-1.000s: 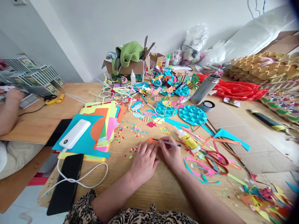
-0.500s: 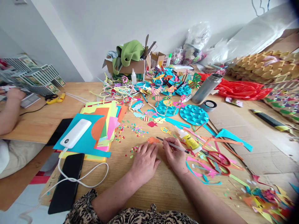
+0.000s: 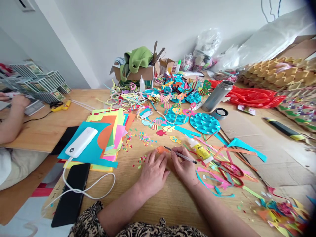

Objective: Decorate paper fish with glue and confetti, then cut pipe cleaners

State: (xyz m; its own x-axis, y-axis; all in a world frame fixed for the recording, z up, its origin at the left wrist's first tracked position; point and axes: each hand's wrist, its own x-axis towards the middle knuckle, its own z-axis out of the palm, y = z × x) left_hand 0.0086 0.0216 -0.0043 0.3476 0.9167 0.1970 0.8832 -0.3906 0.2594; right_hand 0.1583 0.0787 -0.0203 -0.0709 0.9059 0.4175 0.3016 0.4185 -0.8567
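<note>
Just past the flat left hand (image 3: 152, 171) lies an orange fish (image 3: 162, 150), right hand (image 3: 184, 167) gripping a pen (image 3: 189, 158).

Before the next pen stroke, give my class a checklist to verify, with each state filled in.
1. Pen held: ok, in the right hand.
2. Orange paper fish within reach: ok, left hand at its near edge.
3. Pen tip touching the fish: cannot tell.
4. Glue bottle upright: not ok, lying on its side.
5. Scissors out of the hands: ok, lying among paper scraps.
</note>
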